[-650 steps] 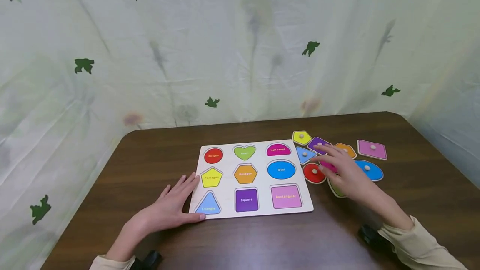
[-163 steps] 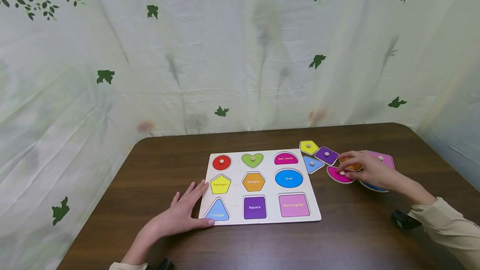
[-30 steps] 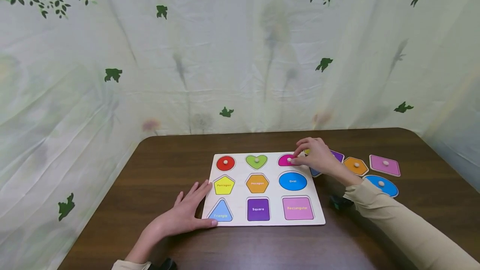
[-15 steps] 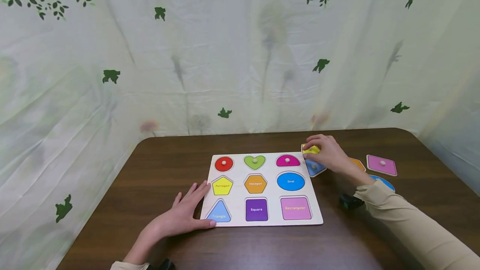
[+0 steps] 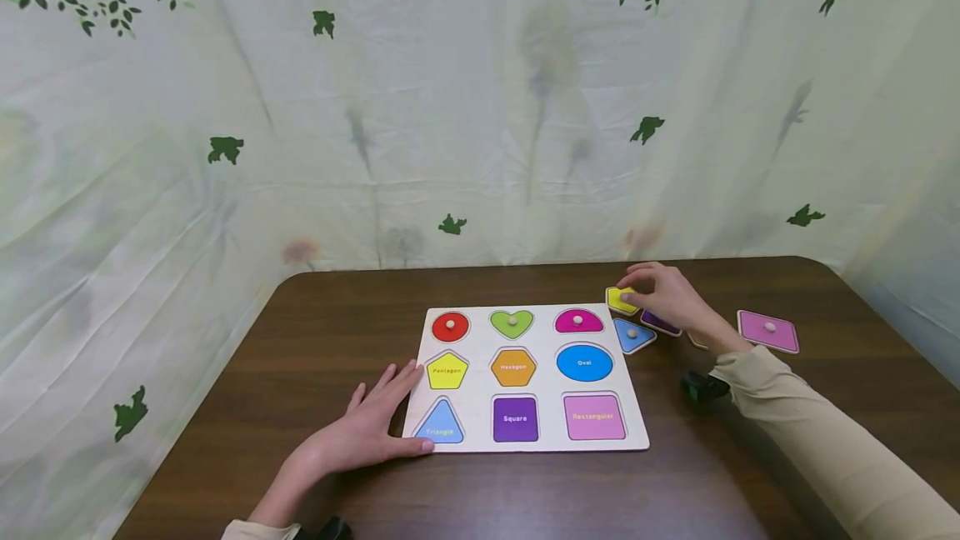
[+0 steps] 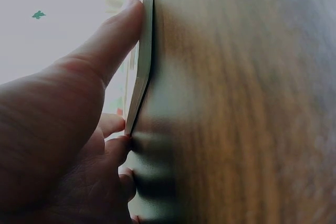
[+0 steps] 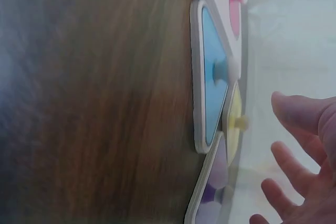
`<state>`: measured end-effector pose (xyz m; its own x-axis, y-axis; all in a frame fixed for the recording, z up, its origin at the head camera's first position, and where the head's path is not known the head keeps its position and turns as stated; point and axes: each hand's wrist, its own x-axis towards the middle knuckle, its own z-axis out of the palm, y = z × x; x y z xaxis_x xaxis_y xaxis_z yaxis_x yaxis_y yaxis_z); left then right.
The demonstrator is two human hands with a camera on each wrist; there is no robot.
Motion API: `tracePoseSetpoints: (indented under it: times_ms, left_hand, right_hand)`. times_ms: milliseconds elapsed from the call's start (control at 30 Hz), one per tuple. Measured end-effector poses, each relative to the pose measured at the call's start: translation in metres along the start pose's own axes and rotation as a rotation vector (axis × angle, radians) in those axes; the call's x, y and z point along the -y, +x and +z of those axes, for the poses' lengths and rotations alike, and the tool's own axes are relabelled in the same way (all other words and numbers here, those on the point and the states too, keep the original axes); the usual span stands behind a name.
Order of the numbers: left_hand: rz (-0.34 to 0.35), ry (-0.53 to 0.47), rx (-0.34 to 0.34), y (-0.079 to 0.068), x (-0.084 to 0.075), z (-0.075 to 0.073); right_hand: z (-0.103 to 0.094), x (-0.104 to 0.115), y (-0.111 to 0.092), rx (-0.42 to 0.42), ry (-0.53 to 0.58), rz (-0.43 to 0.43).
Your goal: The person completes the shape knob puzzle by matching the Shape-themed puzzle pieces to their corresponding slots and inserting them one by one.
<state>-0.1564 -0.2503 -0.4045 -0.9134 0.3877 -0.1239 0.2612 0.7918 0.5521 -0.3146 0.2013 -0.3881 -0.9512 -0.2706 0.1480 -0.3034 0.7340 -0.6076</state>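
Observation:
A white shape puzzle board [image 5: 480, 438] lies flat on the table, with a red circle [image 5: 451, 327], a green heart [image 5: 512, 323] and a magenta half round [image 5: 578, 321] sitting in its top row. My left hand [image 5: 367, 427] rests at the board's lower left corner, its thumb on the front edge and its fingers along the left side. Beyond the far right corner lies a yellow pentagon [image 5: 619, 299]. My right hand [image 5: 666, 297] hovers over it; the right wrist view shows its fingers spread, apart from the pentagon's knob [image 7: 241, 123].
A blue triangle [image 5: 633, 336] and a purple square [image 5: 660, 322] lie against the pentagon, right of the board. Farther right is a pink rectangle [image 5: 768, 332]. My right forearm covers the oval and most of the hexagon. The brown table [image 5: 337, 315] ends at a patterned curtain [image 5: 480, 107].
Earlier the circle, heart and half round were placed into the board's top row. In the last second my right hand left the half round and moved right to the pentagon. My left hand stays.

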Motion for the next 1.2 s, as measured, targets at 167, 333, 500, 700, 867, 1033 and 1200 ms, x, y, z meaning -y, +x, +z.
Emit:
tracePoseSetpoints:
  times_ms: [167,333,500,700,867,1033,1200]
  left_hand:
    - [-0.003,0.0,0.001,0.0,-0.001,0.0]
    - [-0.001,-0.005,0.002,0.0,-0.002,0.0]
    - [0.001,-0.014,0.005,0.001,-0.002,0.0]
    - [-0.008,-0.01,0.009,0.002,-0.002,0.0]
    - [-0.011,-0.012,0.007,0.001,-0.002,0.0]
    - [-0.007,-0.018,0.007,0.0,-0.001,0.0]
    - [-0.006,-0.021,0.006,-0.001,-0.001,0.0]
  right_hand:
    - [0.0,-0.007,0.006,0.025,-0.018,0.008]
    - [0.001,-0.01,0.01,0.043,-0.022,0.014]
    - [0.002,-0.014,0.013,0.06,-0.035,0.017]
    - [0.003,-0.02,0.015,0.079,-0.055,-0.007]
    - [0.003,-0.022,0.017,0.069,-0.078,-0.033]
    - [0.004,-0.022,0.016,0.051,-0.096,-0.053]
    - [0.004,-0.019,0.015,0.04,-0.082,-0.044]
